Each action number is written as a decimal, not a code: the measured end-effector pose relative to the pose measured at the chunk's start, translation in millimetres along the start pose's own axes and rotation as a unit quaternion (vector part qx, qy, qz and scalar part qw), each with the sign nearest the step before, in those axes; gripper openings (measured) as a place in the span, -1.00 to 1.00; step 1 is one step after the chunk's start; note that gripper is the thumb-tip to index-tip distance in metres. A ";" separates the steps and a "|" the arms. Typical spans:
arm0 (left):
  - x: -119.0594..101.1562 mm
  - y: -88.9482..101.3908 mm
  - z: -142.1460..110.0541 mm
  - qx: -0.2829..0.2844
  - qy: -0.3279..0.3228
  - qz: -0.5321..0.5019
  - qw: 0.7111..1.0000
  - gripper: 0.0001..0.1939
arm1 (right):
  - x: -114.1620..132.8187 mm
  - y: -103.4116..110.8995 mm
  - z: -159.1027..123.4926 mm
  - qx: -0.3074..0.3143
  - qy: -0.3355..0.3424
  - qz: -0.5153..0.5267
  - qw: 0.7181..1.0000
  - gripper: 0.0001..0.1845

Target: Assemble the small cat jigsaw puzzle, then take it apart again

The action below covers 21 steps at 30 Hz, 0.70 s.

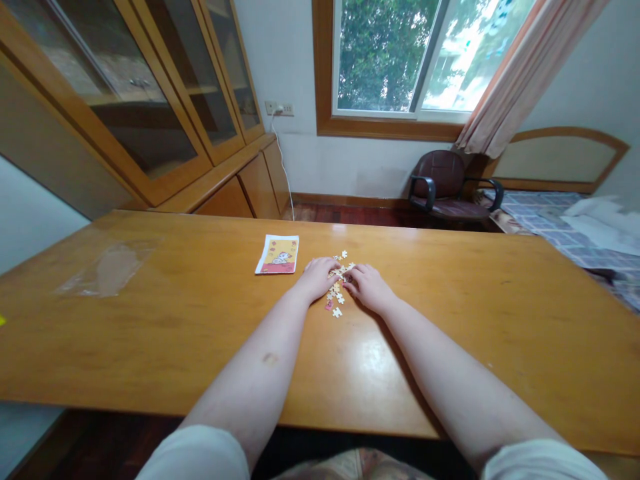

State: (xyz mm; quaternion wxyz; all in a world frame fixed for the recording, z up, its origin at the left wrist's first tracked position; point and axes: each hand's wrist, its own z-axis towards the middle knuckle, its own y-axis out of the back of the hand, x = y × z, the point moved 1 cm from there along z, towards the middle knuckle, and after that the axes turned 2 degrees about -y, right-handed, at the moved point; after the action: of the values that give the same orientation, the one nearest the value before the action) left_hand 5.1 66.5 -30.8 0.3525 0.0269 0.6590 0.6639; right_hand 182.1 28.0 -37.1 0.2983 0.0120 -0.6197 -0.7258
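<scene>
Both my hands rest on a wooden table [200,320], on either side of a small heap of loose jigsaw pieces [338,300]. My left hand [318,276] lies knuckles up with fingers curled onto the pieces at the heap's left edge. My right hand [366,285] lies close beside it, fingertips pressed together on pieces in the middle. Whether either hand actually holds a piece is hidden by the fingers. A small picture card [278,254] with a cartoon figure lies just left of my left hand.
A clear plastic sheet [106,268] lies at the table's far left. Behind the table stand a wooden glass-door cabinet [165,113], a dark office chair [445,187] under the window, and a bed [575,220] at right.
</scene>
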 end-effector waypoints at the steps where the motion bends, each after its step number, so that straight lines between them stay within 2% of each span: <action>1: -0.2 1.0 1.0 -0.002 -0.009 -0.011 1.000 -0.75 | -3.1 0.0 1.1 -0.005 -0.005 0.028 1.000 -0.74; 6: 1.9 5.7 2.3 -0.008 -0.012 -0.028 0.999 -0.78 | -20.4 9.7 1.6 -0.051 -0.076 0.148 0.985 -0.81; 10: 1.5 9.2 1.4 -0.018 -0.009 -0.047 0.999 -0.75 | -32.4 25.0 -2.7 -0.067 -0.191 0.118 0.972 -0.79; 13: -0.7 12.6 0.4 -0.020 0.012 -0.057 0.998 -0.74 | -40.4 35.4 -7.9 -0.033 -0.254 0.083 0.963 -0.74; 15: -1.6 14.3 -0.3 -0.025 0.033 -0.064 0.997 -0.73 | -42.6 40.3 -11.2 0.019 -0.232 0.056 0.971 -0.66; 18: -1.4 15.1 -0.7 -0.035 0.048 -0.073 0.996 -0.72 | -39.9 44.4 -14.3 0.082 -0.172 0.016 0.982 -0.45; 19: -1.2 14.9 -0.5 -0.038 0.048 -0.074 0.995 -0.72 | -38.0 44.8 -14.4 0.096 -0.161 0.014 0.982 -0.43; 21: -1.4 14.6 0.0 -0.039 0.046 -0.075 0.995 -0.73 | -34.1 43.9 -13.4 0.120 -0.156 0.031 0.980 -0.57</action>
State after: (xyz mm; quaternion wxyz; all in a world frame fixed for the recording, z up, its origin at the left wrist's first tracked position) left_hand -0.2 67.6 -17.1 0.3710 -0.0671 0.6483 0.6615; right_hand 233.6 28.9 -12.4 0.2171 -0.0846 -0.7412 -0.6295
